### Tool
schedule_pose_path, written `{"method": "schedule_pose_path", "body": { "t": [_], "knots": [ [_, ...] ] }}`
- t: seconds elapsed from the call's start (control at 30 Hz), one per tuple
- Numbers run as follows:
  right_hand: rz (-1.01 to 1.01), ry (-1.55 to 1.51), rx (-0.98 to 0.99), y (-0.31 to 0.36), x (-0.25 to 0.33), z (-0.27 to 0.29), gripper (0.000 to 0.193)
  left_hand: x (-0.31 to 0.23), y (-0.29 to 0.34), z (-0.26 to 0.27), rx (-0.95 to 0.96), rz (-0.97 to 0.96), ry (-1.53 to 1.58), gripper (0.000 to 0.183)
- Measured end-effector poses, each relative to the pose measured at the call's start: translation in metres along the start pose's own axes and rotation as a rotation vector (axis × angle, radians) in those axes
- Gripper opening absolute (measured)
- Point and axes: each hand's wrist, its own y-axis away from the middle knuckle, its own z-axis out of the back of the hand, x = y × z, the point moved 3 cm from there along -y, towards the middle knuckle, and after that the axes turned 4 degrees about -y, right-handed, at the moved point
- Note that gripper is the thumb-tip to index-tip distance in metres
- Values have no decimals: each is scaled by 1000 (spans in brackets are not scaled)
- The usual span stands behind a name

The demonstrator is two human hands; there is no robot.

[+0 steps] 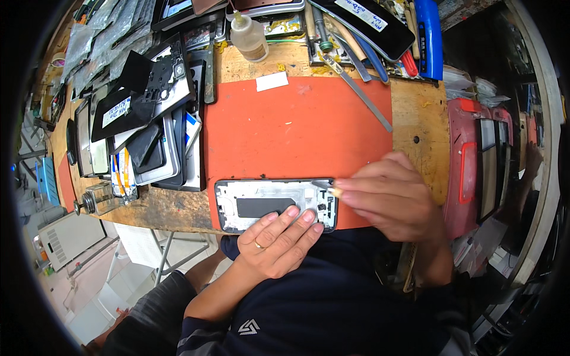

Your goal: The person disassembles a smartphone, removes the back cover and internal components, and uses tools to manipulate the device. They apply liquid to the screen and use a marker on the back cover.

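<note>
A silver-grey phone frame [267,191] with a black rectangle in its middle lies lengthwise near the table's front edge. My left hand [279,243], wearing a ring, rests on its lower edge with the fingers stretched flat. The thumb of that hand is hidden. My right hand [395,199] is closed around a small thin-bladed tool [336,192] with a pale handle. Its tip touches or hovers just over the frame's upper right end; I cannot tell which. An orange-red mat [285,136] lies beneath the frame.
At left is a stack of phone parts [166,83], with bagged pieces [107,41] behind. A dropper bottle [249,38], a white slip [272,81] and a metal strip tool [362,98] lie along the back. A red case [466,166] stands right. Another person's leg [205,270] shows lower left.
</note>
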Motion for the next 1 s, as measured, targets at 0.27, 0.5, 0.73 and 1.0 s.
{"method": "schedule_pose_path", "body": {
  "t": [0.27,0.5,0.73,1.0],
  "knots": [
    [-3,24,44,-2,-2,-5,29,3,1,4,37,-20,15,19],
    [31,-9,45,-30,3,-22,30,3,1,1,-7,18,49,26],
    [34,-5,48,-21,-2,-22,33,3,3,-5,-60,-3,41,26],
    [-3,-53,6,-24,1,-27,28,3,-11,11,72,53,137,28]
  ]
}}
